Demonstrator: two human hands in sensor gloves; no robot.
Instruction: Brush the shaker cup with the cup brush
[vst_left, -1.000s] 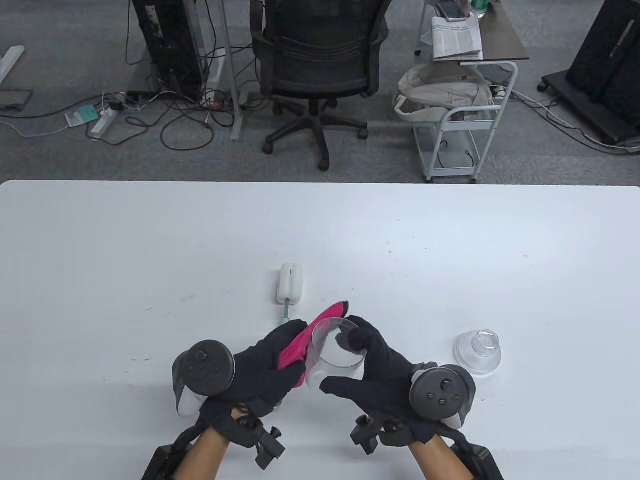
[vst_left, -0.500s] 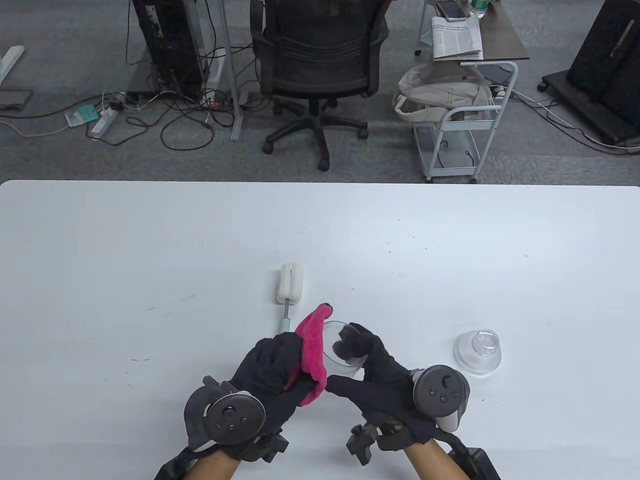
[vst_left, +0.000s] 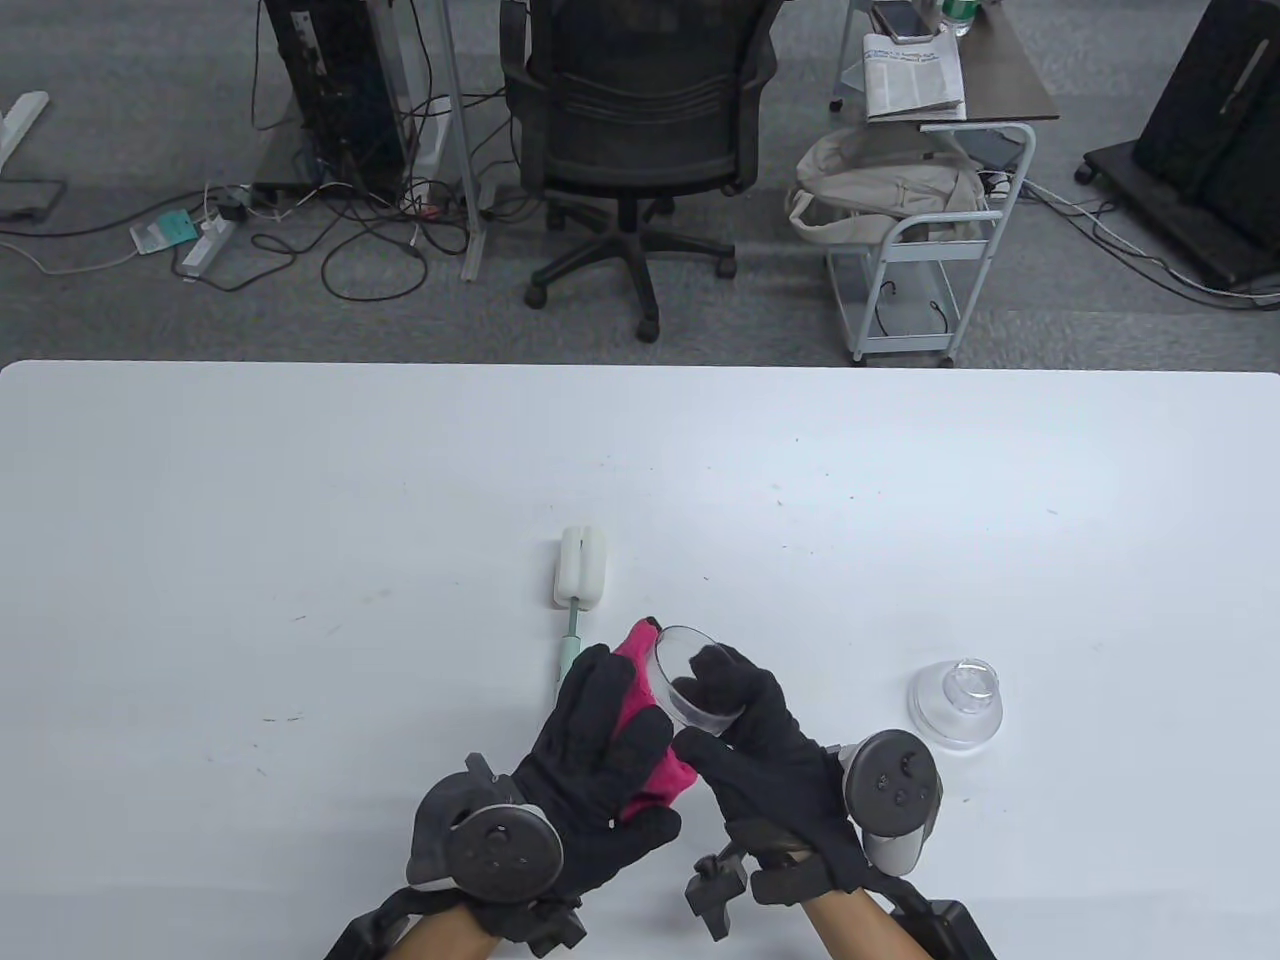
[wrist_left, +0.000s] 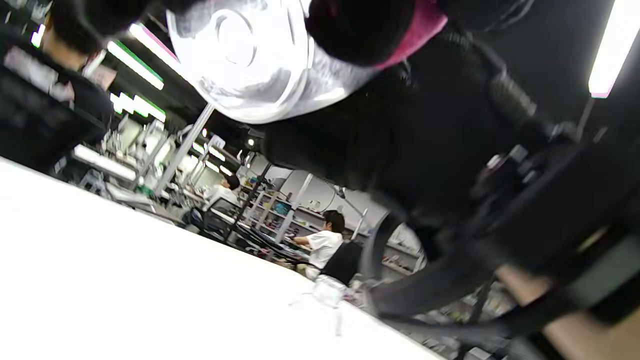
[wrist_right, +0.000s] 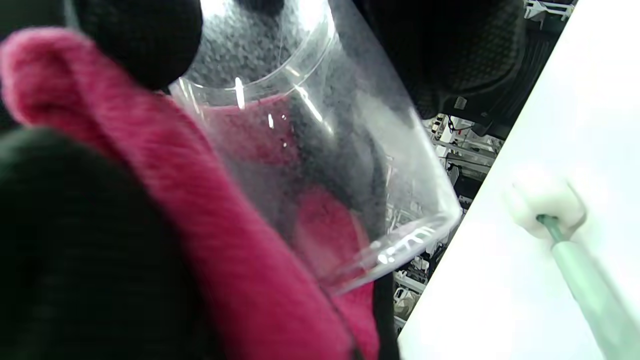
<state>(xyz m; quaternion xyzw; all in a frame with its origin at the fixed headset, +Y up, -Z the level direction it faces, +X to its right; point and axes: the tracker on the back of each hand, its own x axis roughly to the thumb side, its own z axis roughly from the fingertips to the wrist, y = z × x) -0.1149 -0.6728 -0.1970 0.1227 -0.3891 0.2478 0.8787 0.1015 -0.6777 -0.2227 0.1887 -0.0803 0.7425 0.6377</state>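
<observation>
I had the clear plastic shaker cup (vst_left: 697, 685) up off the white table (vst_left: 300, 560), near its front edge and a little right of centre. My right hand (vst_left: 765, 745) in its black sensor glove gripped the cup: its fingers (vst_left: 712, 672) curled over the rim into the mouth while the thumb lay along the outer wall. In the right wrist view the transparent cup (wrist_right: 320, 145) was tilted, its mouth toward the table's far side.

My left hand (vst_left: 600, 770) in its black glove was closed around a bright pink cloth (vst_left: 650, 740) and pressed it flat against the cup's left side, the fingers spread over the fabric. The right wrist view showed the pink cloth (wrist_right: 210, 210) wrapped against the wall and visible through the plastic. In the left wrist view the cup's round base (wrist_left: 240, 55) filled the top of the frame, with a strip of the cloth (wrist_left: 420, 25) beside a dark fingertip.

The cup brush, with its white foam head and pale green handle (vst_left: 578, 590), lay on the table just beyond my hands, head pointing away from me, touched by neither hand. The right wrist view caught the same brush (wrist_right: 565, 225) lying on the white surface.

A clear domed plastic lid (vst_left: 957, 702) sat on the table to the right of my right hand, apart from it. Beyond the table stood a black office chair (vst_left: 640, 130) and a white wheeled cart (vst_left: 930, 250).
</observation>
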